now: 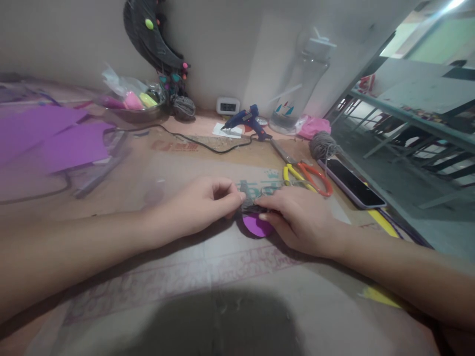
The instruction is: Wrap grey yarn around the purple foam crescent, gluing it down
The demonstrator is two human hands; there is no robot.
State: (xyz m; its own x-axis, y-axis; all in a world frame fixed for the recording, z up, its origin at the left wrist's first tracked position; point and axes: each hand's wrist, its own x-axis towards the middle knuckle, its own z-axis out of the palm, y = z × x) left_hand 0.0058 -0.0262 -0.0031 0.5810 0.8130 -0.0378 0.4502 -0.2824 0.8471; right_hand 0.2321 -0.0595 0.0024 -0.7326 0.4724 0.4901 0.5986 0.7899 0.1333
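Observation:
Near the middle of the table, my left hand (210, 200) pinches the edge of a small dark grey piece (249, 200), which looks like yarn or felt. From the other side my right hand (302, 215) holds the same piece between thumb and forefinger. Just below it shows the round edge of a purple disc (257, 226), beside my right thumb; how the two are joined is hidden. Beyond my right hand lie scissors (317, 179) with orange handles and a yellow-handled tool (287, 174). A grey yarn ball (323, 145) rests farther right.
A blue glue gun (249, 118) with a black cord lies at the back, near a small digital clock (227, 106) and a clear bottle (299, 89). Purple sheets (74, 143) are at left, with a metal bowl (135, 113) behind. A phone (352, 183) lies at the right edge.

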